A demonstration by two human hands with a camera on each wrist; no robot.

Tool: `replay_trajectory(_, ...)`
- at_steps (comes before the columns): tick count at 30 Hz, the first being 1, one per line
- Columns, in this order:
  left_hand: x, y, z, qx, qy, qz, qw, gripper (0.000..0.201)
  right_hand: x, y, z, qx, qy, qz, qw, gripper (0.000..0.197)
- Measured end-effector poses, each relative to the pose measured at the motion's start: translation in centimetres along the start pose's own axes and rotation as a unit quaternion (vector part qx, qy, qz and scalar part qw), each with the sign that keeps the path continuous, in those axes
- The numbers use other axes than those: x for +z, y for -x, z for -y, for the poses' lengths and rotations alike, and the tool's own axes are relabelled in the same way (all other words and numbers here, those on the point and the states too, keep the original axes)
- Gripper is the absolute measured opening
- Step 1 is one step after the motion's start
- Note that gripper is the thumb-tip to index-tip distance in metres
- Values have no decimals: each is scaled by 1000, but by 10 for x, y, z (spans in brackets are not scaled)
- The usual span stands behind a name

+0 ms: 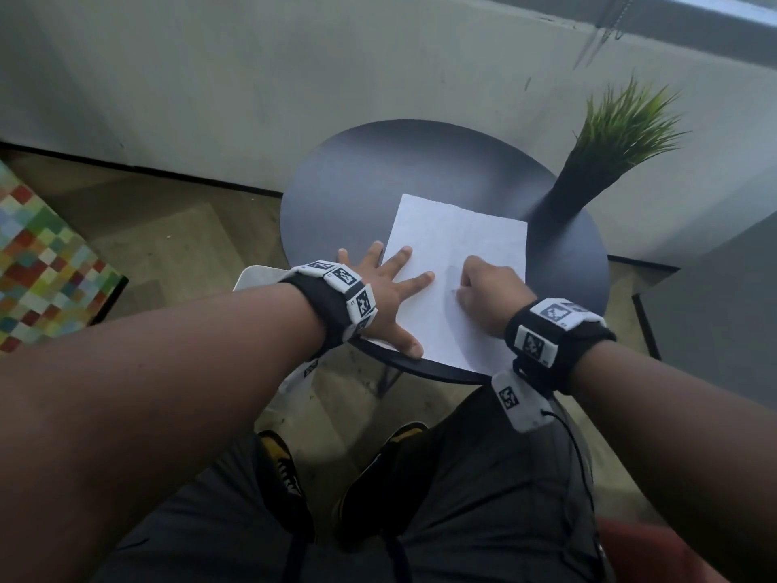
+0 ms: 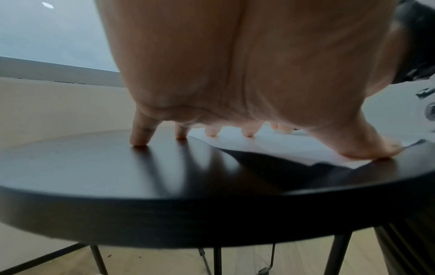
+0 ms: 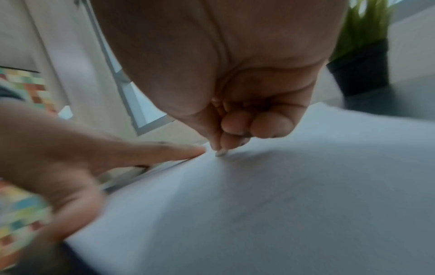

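A white sheet of paper (image 1: 458, 246) lies on a small round black table (image 1: 378, 170), its near edge reaching the table's rim. My left hand (image 1: 378, 288) lies flat with its fingers spread. Two fingers and the thumb press the sheet's left part (image 2: 270, 147), and the outer fingers (image 2: 141, 137) rest on bare tabletop (image 2: 94, 167). My right hand (image 1: 487, 288) sits on the middle of the sheet with its fingers curled into a fist. In the right wrist view a nail tip of that hand (image 3: 235, 83) touches the paper (image 3: 282, 204). Nothing shows inside the fist.
A green grass plant in a tall black pot (image 1: 588, 178) stands at the table's back right, close to the sheet's far corner. A grey wall runs behind. A checkered multicoloured surface (image 1: 38, 267) is on the left, and a white object (image 1: 256, 277) is below my left wrist.
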State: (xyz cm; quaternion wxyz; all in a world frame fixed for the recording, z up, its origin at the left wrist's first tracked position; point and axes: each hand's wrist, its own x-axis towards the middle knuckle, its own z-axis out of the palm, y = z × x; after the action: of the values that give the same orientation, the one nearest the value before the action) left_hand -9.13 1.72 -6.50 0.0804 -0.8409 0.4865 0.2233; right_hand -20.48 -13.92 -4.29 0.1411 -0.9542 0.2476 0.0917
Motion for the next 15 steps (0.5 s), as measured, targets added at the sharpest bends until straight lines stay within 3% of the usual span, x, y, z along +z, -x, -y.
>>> replay_trajectory(4,2,-1,2,2,8,-8,1000,119,19,16,28,-153,8,85,985,11)
replay_trajectory(6,3,-2,0,3,1,-11,1000,119,10,3,19,-101,-4,65,993,6)
replay_trajectory(9,4,-1,-2,-4,-4,-13,1000,120,3,-15,4,22,3,-4,1000,15)
replay_trajectory(11,4,-2,-2,-1,-1,-19,1000,118,11,-7,18,-44,16,2,999,18)
replay_trajectory(13,4,-2,-1,0,8,-19,1000,116,21,7,31,-151,5,65,986,21)
replay_trajectory(15,4,-2,-2,-3,10,-16,1000,117,15,4,27,-153,-6,91,984,21)
